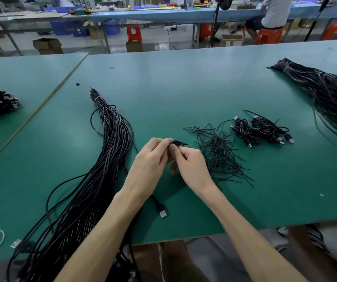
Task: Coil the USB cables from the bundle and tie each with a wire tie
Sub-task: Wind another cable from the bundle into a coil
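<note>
A small coil of black cable [178, 143] sits up in the air over the middle of the green table [184, 82], squeezed between two hands. The left hand [151, 159] has its fingers curled, pinching the coil from the left. The right hand [192, 165] pinches it from the right, fingers bent in close. A thin end pokes out of the coil to the right. A USB plug [163, 213] lies flat on the table under the left wrist. A big bundle of long black cables [106, 159] lies to the left, tied near its far tip. A messy pile of thin wire ties [218, 155] lies just right of the hands. Past it rest a few tied coils [263, 131] with silver plugs. Another cable bundle [326, 94] lies far off to the right.
</note>
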